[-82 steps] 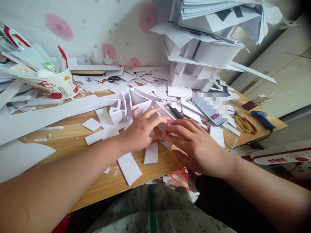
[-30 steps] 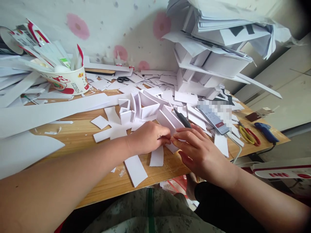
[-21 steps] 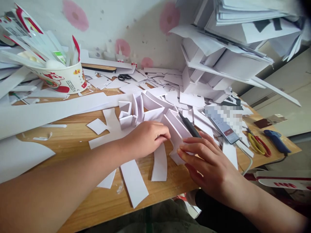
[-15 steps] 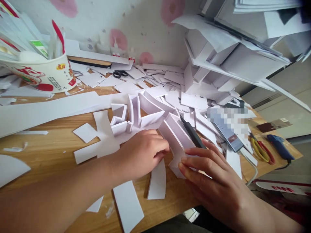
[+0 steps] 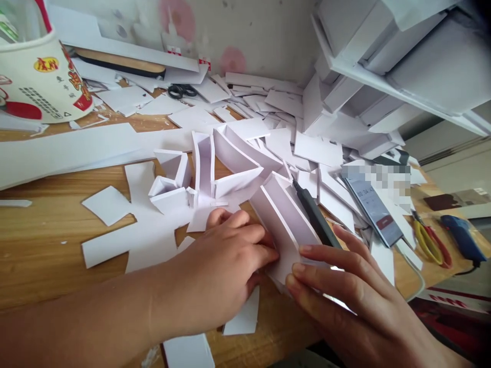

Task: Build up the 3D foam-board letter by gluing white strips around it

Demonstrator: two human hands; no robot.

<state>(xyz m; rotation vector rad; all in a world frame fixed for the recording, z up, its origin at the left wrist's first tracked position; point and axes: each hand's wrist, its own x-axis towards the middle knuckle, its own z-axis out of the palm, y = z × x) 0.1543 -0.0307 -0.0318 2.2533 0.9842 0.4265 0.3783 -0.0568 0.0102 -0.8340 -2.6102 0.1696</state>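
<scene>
A white foam-board piece with upright walls [image 5: 274, 237] stands at the middle of the wooden table. My left hand [image 5: 233, 260] touches its left wall with bent fingers. On its right side, my right hand [image 5: 345, 286] pinches the near end between thumb and fingers. A black pen-like tool [image 5: 312, 214] lies beyond the right hand, along the piece's right side; whether the hand touches it is unclear. Further back stand other white walled shapes, a curved one [image 5: 238, 153] and a small angular one [image 5: 171, 197]. Flat cut pieces [image 5: 153, 235] lie left of my left hand.
A paper cup [image 5: 42, 76] stands at the back left. Black scissors [image 5: 182, 91] lie among scraps. To the right are a phone [image 5: 374, 209] with a cable, yellow-red pliers [image 5: 429, 243] and a blue glue gun [image 5: 462, 237]. A large white model [image 5: 356, 102] rises at the back right.
The view has moved closer and shifted. My left hand has come against the lower left wall of the walled piece, its fingers more spread. My right hand keeps its hold at the near end.
</scene>
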